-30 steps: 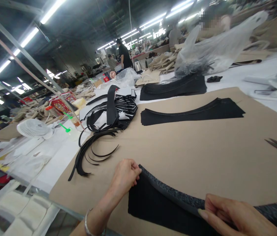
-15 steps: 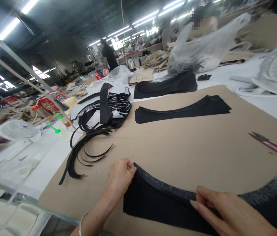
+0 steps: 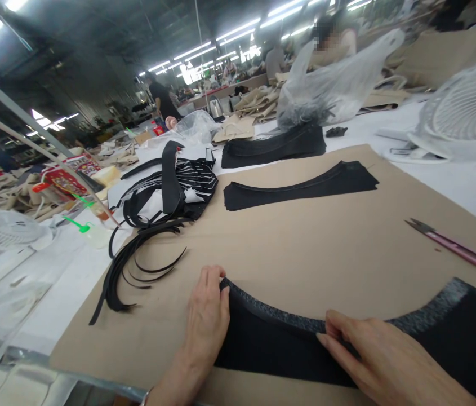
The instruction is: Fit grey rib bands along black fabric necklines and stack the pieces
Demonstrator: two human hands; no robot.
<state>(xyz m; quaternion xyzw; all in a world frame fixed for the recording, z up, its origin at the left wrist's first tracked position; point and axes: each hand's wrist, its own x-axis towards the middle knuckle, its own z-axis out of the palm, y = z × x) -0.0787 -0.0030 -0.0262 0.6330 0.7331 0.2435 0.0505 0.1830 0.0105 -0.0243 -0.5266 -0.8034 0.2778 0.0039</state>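
A black fabric piece (image 3: 271,349) with a curved upper edge lies at the front of the brown board. Along that curve runs a speckled grey strip (image 3: 280,310). My left hand (image 3: 208,316) is closed on the left end of the strip, thumb against the corner. Farther right, my right hand (image 3: 373,349) pinches the curved edge between thumb and forefinger, the strip passing beneath it. The cloth continues to the right past this hand, where the grey strip shows wider. My palms hide parts of the fabric.
Pink-handled thread snips (image 3: 449,242) lie on the brown board (image 3: 288,242). Behind are black curved pieces (image 3: 297,189), a stack of dark cloth (image 3: 271,148) and a plastic bag (image 3: 339,84). Black strips (image 3: 119,276) lie left; a white fan (image 3: 470,107) stands right.
My left hand has turned more upright at the strip's end, its thumb now lying along the cloth. The right hand keeps its pinch. The whole view has shifted slightly.
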